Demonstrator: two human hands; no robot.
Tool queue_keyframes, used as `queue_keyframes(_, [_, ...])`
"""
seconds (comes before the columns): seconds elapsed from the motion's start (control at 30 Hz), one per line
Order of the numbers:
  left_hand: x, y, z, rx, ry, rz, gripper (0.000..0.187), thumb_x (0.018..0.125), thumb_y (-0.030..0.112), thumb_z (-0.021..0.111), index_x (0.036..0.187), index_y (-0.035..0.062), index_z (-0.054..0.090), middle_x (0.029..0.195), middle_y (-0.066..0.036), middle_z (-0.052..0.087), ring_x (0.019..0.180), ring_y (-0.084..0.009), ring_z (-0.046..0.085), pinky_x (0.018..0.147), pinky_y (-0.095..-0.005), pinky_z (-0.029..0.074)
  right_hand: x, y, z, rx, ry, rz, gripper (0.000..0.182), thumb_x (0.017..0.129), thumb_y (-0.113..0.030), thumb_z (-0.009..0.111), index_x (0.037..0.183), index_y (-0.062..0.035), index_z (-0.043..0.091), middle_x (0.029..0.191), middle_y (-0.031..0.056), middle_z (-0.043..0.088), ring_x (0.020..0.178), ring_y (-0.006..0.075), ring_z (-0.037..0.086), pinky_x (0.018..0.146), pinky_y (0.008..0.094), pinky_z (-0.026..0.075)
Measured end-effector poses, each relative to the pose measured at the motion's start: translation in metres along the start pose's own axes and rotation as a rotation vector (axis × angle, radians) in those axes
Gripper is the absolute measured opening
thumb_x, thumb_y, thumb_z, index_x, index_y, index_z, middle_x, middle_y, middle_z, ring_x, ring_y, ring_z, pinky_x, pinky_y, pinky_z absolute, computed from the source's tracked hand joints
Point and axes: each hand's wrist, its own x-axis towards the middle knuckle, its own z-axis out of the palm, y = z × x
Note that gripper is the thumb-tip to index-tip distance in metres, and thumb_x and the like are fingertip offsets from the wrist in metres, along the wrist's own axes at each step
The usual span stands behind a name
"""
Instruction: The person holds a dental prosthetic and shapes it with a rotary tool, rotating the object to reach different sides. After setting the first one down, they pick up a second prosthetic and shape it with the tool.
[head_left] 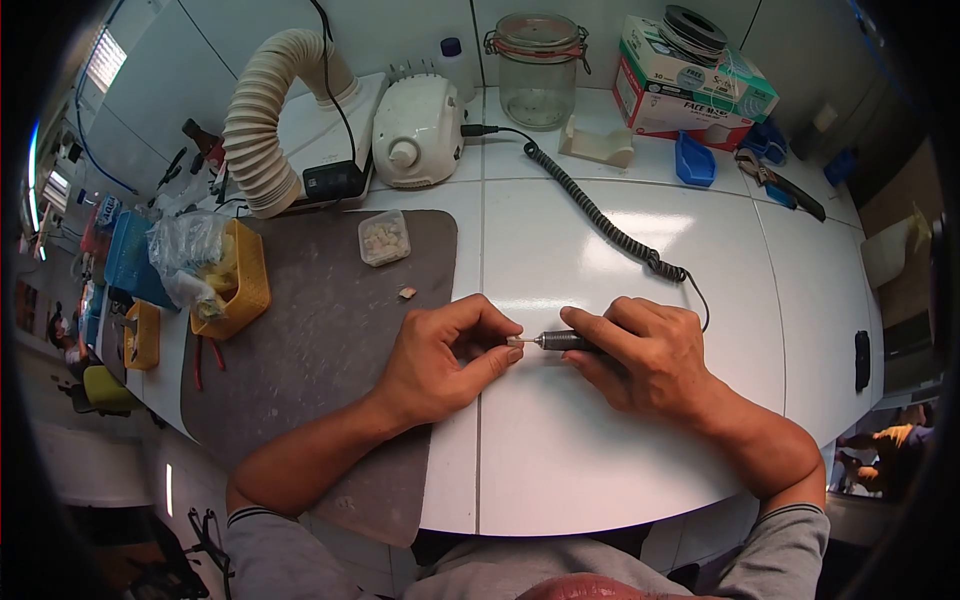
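My right hand [640,350] grips a black rotary handpiece [565,341], which points left with a thin metal shank at its nose. From its rear runs a coiled black cord [600,215] to a white control box [418,130] at the back. Facing it, my left hand [430,355] has thumb and index finger pinched right at the tip of the shank. What those fingertips hold is too small and too covered to name. A small pale chip [407,293] lies on the grey mat [320,400], just below a clear plastic box [384,238] of pale pieces.
A ribbed hose [262,120] arches at the back left. Yellow baskets [250,285] and red-handled pliers [198,365] are on the left. Along the back stand a glass jar [538,80], a face mask box [670,105], a blue tray [695,160] and pliers [785,185].
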Motion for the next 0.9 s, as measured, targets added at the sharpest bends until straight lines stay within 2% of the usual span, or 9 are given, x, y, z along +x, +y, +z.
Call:
queue_keyframes(0.4, [0.000, 0.002, -0.001, -0.044, -0.015, -0.020, 0.018, 0.100, 0.009, 0.084, 0.112, -0.0028, 0.079, 0.095, -0.009, 0.082, 0.084, -0.0097, 0.075, 0.072, -0.0256, 0.057, 0.000, 0.000, 0.001, 0.003, 0.006, 0.009, 0.036, 0.094, -0.036, 0.088, 0.122, -0.0140, 0.081, 0.075, -0.0003, 0.060, 0.060, 0.0154, 0.062, 0.050, 0.0336, 0.045])
queue_keyframes(0.5, [0.000, 0.008, -0.004, 0.013, -0.065, -0.085, 0.018, 0.101, 0.001, 0.083, 0.116, -0.0063, 0.075, 0.103, -0.010, 0.082, 0.097, -0.0106, 0.077, 0.085, -0.0241, 0.060, 0.001, 0.000, -0.001, -0.005, -0.012, 0.002, 0.037, 0.094, -0.037, 0.088, 0.122, -0.0140, 0.082, 0.074, -0.0004, 0.060, 0.059, 0.0156, 0.062, 0.050, 0.0338, 0.045])
queue_keyframes(0.6, [0.000, 0.012, -0.004, 0.012, -0.074, -0.116, 0.018, 0.101, 0.002, 0.083, 0.116, -0.0065, 0.075, 0.102, -0.009, 0.082, 0.096, -0.0100, 0.077, 0.083, -0.0239, 0.060, 0.001, 0.001, 0.000, -0.001, 0.001, 0.005, 0.037, 0.094, -0.036, 0.088, 0.123, -0.0141, 0.082, 0.074, -0.0008, 0.060, 0.059, 0.0157, 0.062, 0.050, 0.0342, 0.045])
queue_keyframes(0.7, [0.000, 0.008, -0.001, -0.017, -0.015, -0.057, 0.018, 0.100, 0.008, 0.084, 0.112, -0.0036, 0.079, 0.092, -0.007, 0.082, 0.082, -0.0083, 0.073, 0.071, -0.0246, 0.056, 0.000, 0.001, 0.001, 0.027, 0.011, -0.002, 0.043, 0.087, -0.029, 0.092, 0.126, -0.0130, 0.082, 0.075, -0.0001, 0.061, 0.058, 0.0153, 0.058, 0.050, 0.0340, 0.043])
queue_keyframes(0.9, [0.000, 0.012, 0.000, 0.001, -0.011, -0.086, 0.016, 0.101, 0.007, 0.083, 0.111, -0.0040, 0.078, 0.091, -0.007, 0.081, 0.081, -0.0084, 0.073, 0.071, -0.0250, 0.056, -0.001, 0.002, 0.001, 0.029, 0.026, 0.000, 0.043, 0.087, -0.029, 0.092, 0.125, -0.0125, 0.082, 0.074, -0.0003, 0.061, 0.058, 0.0156, 0.059, 0.049, 0.0337, 0.043])
